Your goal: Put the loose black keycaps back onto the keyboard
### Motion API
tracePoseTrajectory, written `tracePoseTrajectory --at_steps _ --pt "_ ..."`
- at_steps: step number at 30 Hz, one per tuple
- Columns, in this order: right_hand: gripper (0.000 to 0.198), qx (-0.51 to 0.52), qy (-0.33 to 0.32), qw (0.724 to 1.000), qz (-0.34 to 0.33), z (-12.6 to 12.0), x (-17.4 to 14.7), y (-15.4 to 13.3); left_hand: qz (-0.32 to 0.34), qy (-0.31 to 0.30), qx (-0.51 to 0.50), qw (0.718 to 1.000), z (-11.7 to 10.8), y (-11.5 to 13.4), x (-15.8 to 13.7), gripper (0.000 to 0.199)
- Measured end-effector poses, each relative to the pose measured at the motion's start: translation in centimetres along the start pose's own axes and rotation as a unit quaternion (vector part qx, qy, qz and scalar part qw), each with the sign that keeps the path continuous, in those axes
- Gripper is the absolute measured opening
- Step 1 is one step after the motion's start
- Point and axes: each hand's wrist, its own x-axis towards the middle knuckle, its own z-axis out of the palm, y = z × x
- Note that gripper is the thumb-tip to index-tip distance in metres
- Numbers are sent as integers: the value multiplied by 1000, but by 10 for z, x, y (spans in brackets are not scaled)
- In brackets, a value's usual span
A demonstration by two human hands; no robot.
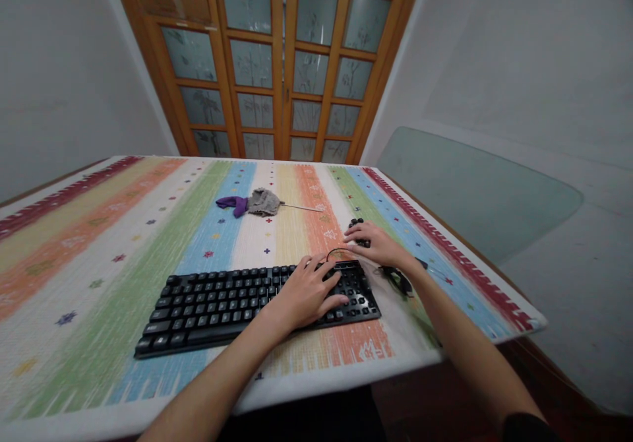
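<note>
A black keyboard [212,303] lies on the table near its front edge. At its right end, the number block [353,290] has keycaps off in several places. My left hand [309,290] rests on the keyboard's right part, palm down, fingers spread. Beyond the keyboard's back right corner, my right hand [378,244] is bent over a small cluster of black keycaps [355,223], thumb and fingers drawn in around it. What lies between those fingertips is hidden. From the keyboard's back edge a thin black cable [336,251] curves toward my right hand.
Right of the keyboard, partly behind my right forearm, lies a bundled black cable [398,280]. A thin tool with a dark handle [422,263] lies beyond that forearm. Farther back are a grey and purple cloth-like thing [264,202] and a thin metal rod [301,206]. A striped cloth [148,231] covers the table.
</note>
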Motion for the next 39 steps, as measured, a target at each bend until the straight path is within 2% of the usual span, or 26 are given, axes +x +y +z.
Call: tracePoseTrajectory --at_steps 3,5,10,17,22,26,30,33,35,39 --pt "18 -78 20 986 147 -7 18 33 9 5 0 1000 -2 1 0 45" --pt "21 -102 23 975 195 -9 29 51 14 13 1 1000 -3 1 -1 45" --pt "20 -132 14 964 230 -1 49 79 16 25 7 1000 -3 -2 -3 41" --pt "14 -153 0 959 241 16 59 94 14 21 2 1000 -2 -3 -3 39" --pt "18 -149 28 965 213 15 62 93 14 14 -2 1000 -5 -2 -2 38" --pt "24 -130 67 976 159 7 54 77 12 11 -1 1000 -5 -3 -3 37" --pt "27 -85 83 990 73 4 29 42 23 17 -10 1000 -2 -3 -3 37" --pt "28 16 96 994 -46 4 2 10 35 15 -24 999 1 -2 -2 36" --pt "27 45 80 993 -77 6 -15 -9 39 10 -34 999 2 -1 -1 36" --pt "20 51 48 993 -94 9 -39 -31 44 6 -53 998 4 -1 0 35"
